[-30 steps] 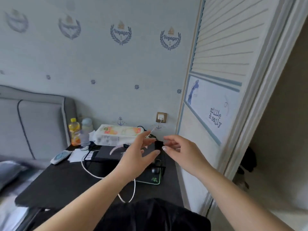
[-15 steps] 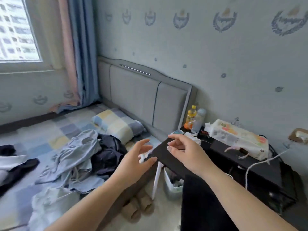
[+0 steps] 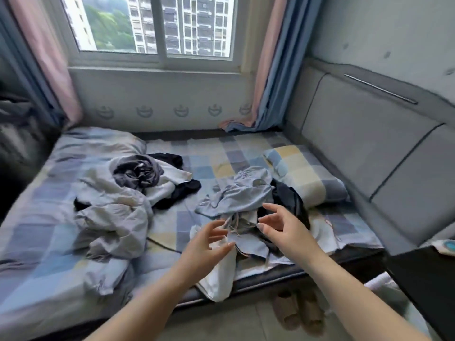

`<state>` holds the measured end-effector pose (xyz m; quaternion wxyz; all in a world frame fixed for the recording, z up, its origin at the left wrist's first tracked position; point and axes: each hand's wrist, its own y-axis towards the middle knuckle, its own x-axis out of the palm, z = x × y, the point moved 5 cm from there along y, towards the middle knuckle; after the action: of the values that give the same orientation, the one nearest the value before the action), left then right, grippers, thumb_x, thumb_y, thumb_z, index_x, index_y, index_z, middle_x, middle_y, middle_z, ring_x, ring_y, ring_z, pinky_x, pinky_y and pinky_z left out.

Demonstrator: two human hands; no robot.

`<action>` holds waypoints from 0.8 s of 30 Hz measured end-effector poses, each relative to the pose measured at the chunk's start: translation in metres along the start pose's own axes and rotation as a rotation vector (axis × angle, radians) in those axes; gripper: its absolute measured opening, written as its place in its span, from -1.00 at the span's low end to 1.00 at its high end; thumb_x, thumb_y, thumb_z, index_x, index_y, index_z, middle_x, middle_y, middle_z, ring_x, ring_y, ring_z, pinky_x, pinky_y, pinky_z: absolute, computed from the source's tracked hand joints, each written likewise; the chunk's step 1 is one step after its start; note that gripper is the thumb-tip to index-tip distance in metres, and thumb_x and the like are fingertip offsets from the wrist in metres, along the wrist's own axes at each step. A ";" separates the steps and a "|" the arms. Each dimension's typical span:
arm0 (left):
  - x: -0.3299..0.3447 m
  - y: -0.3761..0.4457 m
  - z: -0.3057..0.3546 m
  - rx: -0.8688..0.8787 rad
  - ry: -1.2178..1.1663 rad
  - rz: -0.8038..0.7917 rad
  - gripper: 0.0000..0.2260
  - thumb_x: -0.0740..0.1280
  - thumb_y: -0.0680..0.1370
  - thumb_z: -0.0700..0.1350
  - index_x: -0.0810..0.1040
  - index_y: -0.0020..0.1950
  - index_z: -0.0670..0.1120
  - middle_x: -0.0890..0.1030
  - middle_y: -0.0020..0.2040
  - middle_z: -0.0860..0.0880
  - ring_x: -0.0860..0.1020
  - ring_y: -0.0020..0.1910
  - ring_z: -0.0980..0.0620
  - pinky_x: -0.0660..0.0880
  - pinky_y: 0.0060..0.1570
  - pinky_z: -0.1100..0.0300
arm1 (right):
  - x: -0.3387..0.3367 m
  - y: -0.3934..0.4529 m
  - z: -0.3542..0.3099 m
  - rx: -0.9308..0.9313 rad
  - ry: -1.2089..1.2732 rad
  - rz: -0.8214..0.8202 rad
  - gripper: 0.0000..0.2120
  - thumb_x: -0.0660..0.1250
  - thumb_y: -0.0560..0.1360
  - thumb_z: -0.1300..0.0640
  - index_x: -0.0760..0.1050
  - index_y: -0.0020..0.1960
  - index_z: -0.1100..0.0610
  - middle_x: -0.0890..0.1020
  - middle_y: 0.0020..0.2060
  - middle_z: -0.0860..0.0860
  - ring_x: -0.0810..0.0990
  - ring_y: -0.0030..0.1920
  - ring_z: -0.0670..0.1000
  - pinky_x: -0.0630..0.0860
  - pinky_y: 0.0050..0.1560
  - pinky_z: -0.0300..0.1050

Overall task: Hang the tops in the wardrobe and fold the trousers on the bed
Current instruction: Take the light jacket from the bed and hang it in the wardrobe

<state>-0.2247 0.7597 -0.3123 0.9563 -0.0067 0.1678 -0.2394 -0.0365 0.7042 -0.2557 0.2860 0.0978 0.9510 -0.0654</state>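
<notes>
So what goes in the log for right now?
left hand: open | right hand: open | both above light blue garment on bed | nothing held

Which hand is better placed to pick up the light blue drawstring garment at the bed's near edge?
Probably the right hand: its open fingers hover just over the light blue drawstring garment, near the cords. The left hand, also open, sits lower, over the white cloth hanging off the bed's edge.

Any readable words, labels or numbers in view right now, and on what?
None can be read.
Wallpaper emblems under the window: blurred, no lettering legible.
Grey garment by the right hand: no legible print.
Left hand: holds nothing labelled.
</notes>
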 end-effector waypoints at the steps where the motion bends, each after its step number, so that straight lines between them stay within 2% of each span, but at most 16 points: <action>1: -0.012 0.002 -0.010 -0.024 -0.009 0.031 -0.61 0.46 0.46 -0.06 0.41 0.23 0.12 0.59 0.09 0.12 0.54 0.14 0.21 0.48 0.22 0.16 | 0.013 0.013 -0.002 -0.005 -0.001 -0.032 -0.60 0.38 0.49 0.01 0.36 0.28 -0.14 0.61 0.00 -0.13 0.58 0.03 -0.19 0.51 0.12 -0.18; 5: -0.049 0.016 -0.041 -0.124 -0.039 0.114 -0.61 0.45 0.48 -0.08 0.42 0.25 0.09 0.59 0.13 0.09 0.54 0.15 0.22 0.48 0.21 0.18 | 0.056 0.062 -0.010 -0.029 0.023 -0.146 -0.56 0.39 0.49 0.02 0.37 0.33 -0.09 0.61 0.02 -0.11 0.58 0.05 -0.16 0.53 0.11 -0.18; 9: -0.083 0.043 -0.061 -0.190 -0.068 0.215 -0.64 0.44 0.49 -0.11 0.43 0.23 0.08 0.58 0.14 0.07 0.54 0.15 0.19 0.48 0.22 0.16 | 0.090 0.119 -0.017 -0.057 0.047 -0.233 -0.55 0.39 0.49 0.06 0.38 0.34 -0.04 0.61 0.02 -0.07 0.60 0.04 -0.14 0.53 0.16 -0.10; 15: -0.141 0.085 -0.094 -0.315 -0.151 0.396 -0.63 0.43 0.49 -0.12 0.46 0.27 0.00 0.60 0.14 0.02 0.55 0.16 0.13 0.48 0.24 0.12 | 0.157 0.220 -0.039 -0.124 0.036 -0.426 -0.58 0.38 0.50 0.07 0.39 0.33 -0.01 0.61 0.01 -0.09 0.59 0.04 -0.14 0.51 0.13 -0.15; 22: -0.212 0.100 -0.140 -0.409 -0.206 0.577 -0.67 0.42 0.50 -0.19 0.48 0.23 -0.02 0.60 0.11 0.00 0.56 0.14 0.13 0.51 0.18 0.18 | 0.246 0.290 -0.064 -0.156 -0.014 -0.584 -0.59 0.38 0.49 0.04 0.40 0.32 -0.03 0.63 -0.03 -0.12 0.61 0.02 -0.14 0.51 0.15 -0.08; 24: -0.233 0.103 -0.153 -0.426 -0.215 0.604 -0.68 0.40 0.51 -0.20 0.48 0.24 -0.04 0.60 0.10 0.00 0.56 0.12 0.15 0.53 0.07 0.31 | 0.270 0.305 -0.071 -0.152 -0.027 -0.614 -0.58 0.38 0.49 0.03 0.40 0.32 -0.01 0.64 -0.05 -0.15 0.60 0.02 -0.15 0.51 0.15 -0.07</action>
<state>-0.4204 0.9687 -0.3918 0.9731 -0.1805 0.1068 0.0951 -0.2268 1.0538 -0.3685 0.2720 -0.2164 0.9344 -0.0786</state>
